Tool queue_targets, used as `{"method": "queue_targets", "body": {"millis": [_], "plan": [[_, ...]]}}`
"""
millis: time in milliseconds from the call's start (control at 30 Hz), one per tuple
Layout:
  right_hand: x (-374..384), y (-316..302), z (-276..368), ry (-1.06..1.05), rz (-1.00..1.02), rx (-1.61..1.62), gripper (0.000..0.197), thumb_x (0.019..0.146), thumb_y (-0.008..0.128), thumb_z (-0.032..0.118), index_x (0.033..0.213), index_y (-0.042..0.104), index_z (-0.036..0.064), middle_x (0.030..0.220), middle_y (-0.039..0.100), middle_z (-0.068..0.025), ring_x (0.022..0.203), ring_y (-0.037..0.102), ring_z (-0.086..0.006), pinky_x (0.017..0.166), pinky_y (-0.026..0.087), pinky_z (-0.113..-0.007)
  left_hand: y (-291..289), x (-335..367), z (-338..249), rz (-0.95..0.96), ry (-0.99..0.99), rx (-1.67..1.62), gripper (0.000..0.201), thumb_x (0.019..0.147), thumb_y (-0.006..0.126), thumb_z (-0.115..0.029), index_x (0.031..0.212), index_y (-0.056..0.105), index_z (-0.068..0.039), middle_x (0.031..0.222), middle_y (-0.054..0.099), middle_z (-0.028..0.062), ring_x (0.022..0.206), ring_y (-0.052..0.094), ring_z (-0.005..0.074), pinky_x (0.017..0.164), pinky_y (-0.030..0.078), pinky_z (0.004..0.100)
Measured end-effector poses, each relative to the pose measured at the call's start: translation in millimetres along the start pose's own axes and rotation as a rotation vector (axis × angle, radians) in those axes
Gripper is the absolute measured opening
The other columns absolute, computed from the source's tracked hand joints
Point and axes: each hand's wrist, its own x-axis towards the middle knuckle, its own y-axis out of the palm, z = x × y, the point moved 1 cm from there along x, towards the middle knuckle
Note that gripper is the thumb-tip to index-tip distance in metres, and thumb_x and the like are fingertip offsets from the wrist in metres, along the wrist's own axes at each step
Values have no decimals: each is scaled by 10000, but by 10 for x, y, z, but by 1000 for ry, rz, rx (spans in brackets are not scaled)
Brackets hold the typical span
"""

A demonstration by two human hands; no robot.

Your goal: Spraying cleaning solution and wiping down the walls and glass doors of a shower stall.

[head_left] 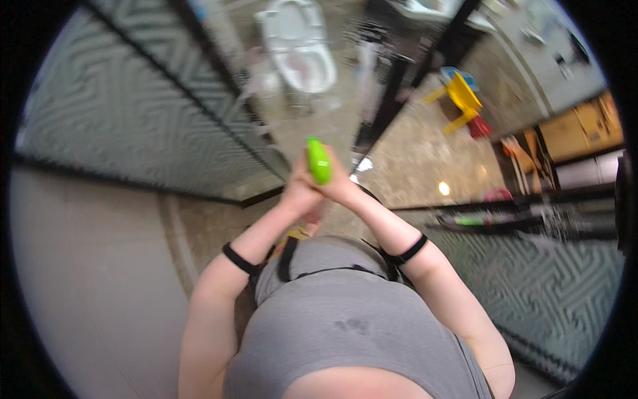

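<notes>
My two hands meet in front of my body, at the middle of the view. Between them is a bright green, smooth, elongated thing with a small pale mark; motion blur hides its exact kind. My right hand is closed round its right side. Against its left and lower side, my left hand is closed too, touching the right one. Most of the fingers are hidden beneath the green thing and the hands.
A white toilet with its lid raised stands ahead. Patterned glass panels in dark frames flank me, and a dark frame post rises ahead to the right. Beyond it are a yellow chair and a wooden shelf.
</notes>
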Motion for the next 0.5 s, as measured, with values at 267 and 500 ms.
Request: {"method": "queue_targets", "body": {"millis": [267,500], "plan": [[-884,-1454,-360,691,152,-1079,555,769,616,382,1209,496,66,1261,480,-154,1228,402,-302,965,102,-718,119,233,303,1,-69,-97,390,717,606,-64,1091,500,-45,918,586,83,741,568,159,714,457,296],[-1680,-2100,-789,633,-136,-1416,557,719,665,333,1149,490,25,1195,477,-205,1260,324,-365,1092,122,-486,-36,415,310,-19,6,-104,363,728,608,-73,1075,503,-56,755,560,36,678,551,131,682,456,281]]}}
